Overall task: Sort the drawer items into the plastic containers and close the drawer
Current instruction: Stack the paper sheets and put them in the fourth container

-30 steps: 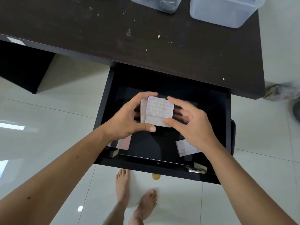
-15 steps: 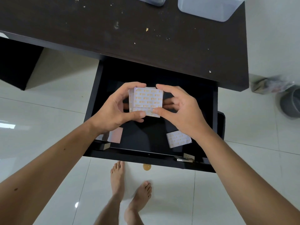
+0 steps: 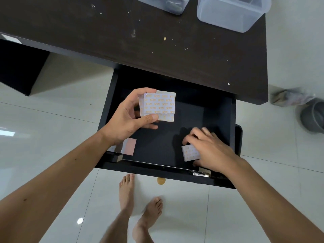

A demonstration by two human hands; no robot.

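The black drawer (image 3: 233, 120) stood pulled out from under the dark desk (image 3: 157, 55), above a white tiled floor (image 3: 52, 111). The left hand (image 3: 128, 120) was raised over the drawer's far left part, pinching a small stack of pale sheets (image 3: 158, 105) printed with rows of orange marks: the thumb pressed on the stack's near edge, the forefinger curled over its far left corner, and the other fingers lay behind it, so the sheets stuck out to the right of the hand. The right hand (image 3: 209, 149) was low in the drawer's near right part, fingers spread narrowly and blurred, lying over a single printed sheet (image 3: 190, 152); the sheet's left half showed from under the fingers, with the thumb just at its near edge. Whether that hand had actually closed on the sheet could not be told. A pink card (image 3: 129, 146) lay in the drawer's near left corner, partly under the left wrist, and a small metal piece (image 3: 200, 173) lay against the front wall below the right wrist. Two clear plastic containers (image 3: 231, 13) stood on the desk's far edge, well apart from both hands. Bare feet (image 3: 138, 199) stood on the tiles below the drawer front.
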